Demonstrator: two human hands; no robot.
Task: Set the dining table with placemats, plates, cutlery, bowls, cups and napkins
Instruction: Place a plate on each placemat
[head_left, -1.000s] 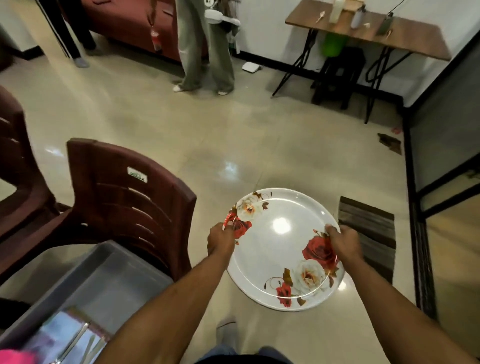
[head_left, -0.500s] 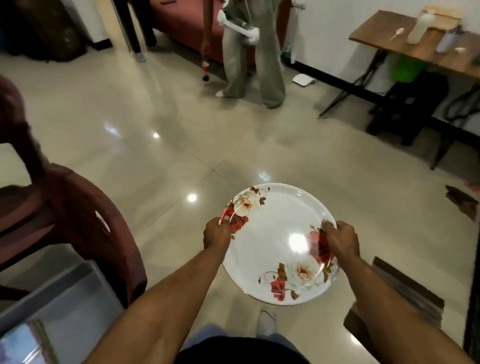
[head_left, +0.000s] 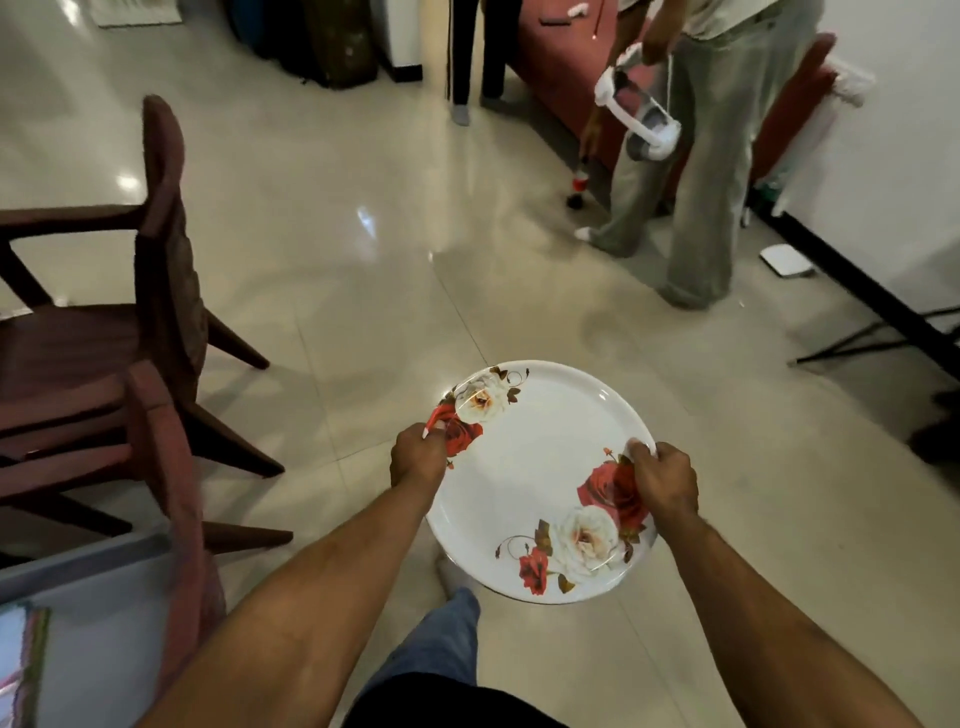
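Centrally, a round white plate (head_left: 540, 483) printed with red and white roses is held in the air above a glossy cream tiled floor (head_left: 337, 270), in front of the person wearing the camera. The left hand (head_left: 418, 453) grips the plate's left rim, thumb on top by a red rose, fingers curled under. The right hand (head_left: 662, 480) grips the right rim the same way, partly covering another red rose. Both bare forearms reach in from the bottom edge. Below the plate, a leg in blue jeans (head_left: 441, 634) and a socked foot show. To the left stand dark red chairs (head_left: 156, 291), with a grey bin (head_left: 104, 597) at the lower left corner. Farther off, at upper right, a person in loose grey trousers (head_left: 711, 166) stands beside a red sofa (head_left: 561, 67), holding a white headset (head_left: 641, 117). A small bottle (head_left: 578, 184) stands on the floor near their feet.
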